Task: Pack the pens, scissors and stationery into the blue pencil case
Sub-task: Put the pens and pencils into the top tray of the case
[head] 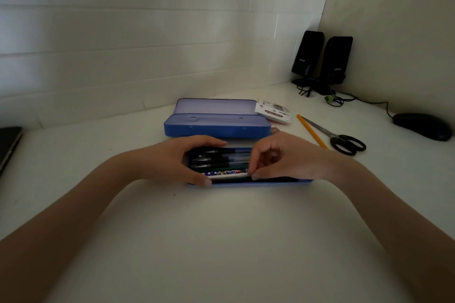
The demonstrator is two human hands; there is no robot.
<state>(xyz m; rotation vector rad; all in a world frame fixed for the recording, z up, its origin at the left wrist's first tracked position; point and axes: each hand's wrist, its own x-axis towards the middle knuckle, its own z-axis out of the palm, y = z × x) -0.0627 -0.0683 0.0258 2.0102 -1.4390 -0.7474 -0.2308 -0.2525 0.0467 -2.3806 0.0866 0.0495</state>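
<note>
The left hand [172, 158] curls round the left end of the blue pencil case [246, 183], fingers over the far wall and thumb on the near rim. The right hand [278, 157] bends over the case's right part, its thumb and forefinger pinching the end of a patterned white pen [226, 174] that lies along the near side of the tray. Several dark pens [216, 157] lie side by side in the tray behind it. The case's hinged lid [216, 125] stands open at the far side. To the right, on the white desk [221, 241], lie a sticky note pack [273, 112], a yellow pencil [311, 131] and black-handled scissors [337, 136], the pencil just beside the blades. Farther right sit a computer mouse [422, 125] and two black speakers [322, 59].
</note>
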